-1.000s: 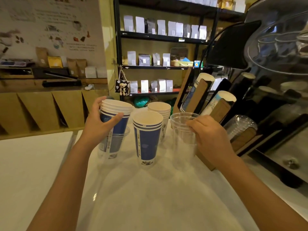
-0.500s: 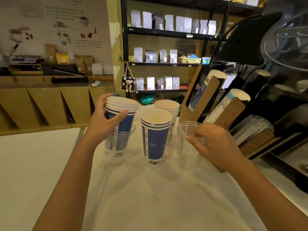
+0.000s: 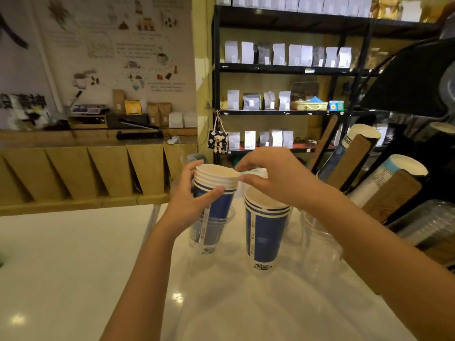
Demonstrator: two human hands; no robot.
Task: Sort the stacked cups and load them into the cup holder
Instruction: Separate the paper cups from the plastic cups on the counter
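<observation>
My left hand (image 3: 194, 201) grips a stack of blue paper cups (image 3: 216, 190) that sits inside a clear plastic cup (image 3: 209, 232) on the white counter (image 3: 73, 267). My right hand (image 3: 273, 173) hovers at the rim of that stack, thumb and forefinger pinched toward the top cup's edge. A second blue paper cup stack (image 3: 264, 232) stands just right of it. A clear plastic cup stack (image 3: 317, 239) stands further right, partly behind my right forearm. The wooden cup holder (image 3: 391, 195) leans at the right, with paper cups (image 3: 403, 166) in its slots.
A black shelf (image 3: 283, 112) with bags stands behind the counter. A dark machine (image 3: 418, 77) fills the upper right. Clear lids or cups (image 3: 433, 222) lie low in the holder. A wooden counter (image 3: 98, 168) runs along the left wall.
My right hand has let go of the clear plastic cup stack and moved up and left to the rim of the blue stack in my left hand. The view has shifted closer.
</observation>
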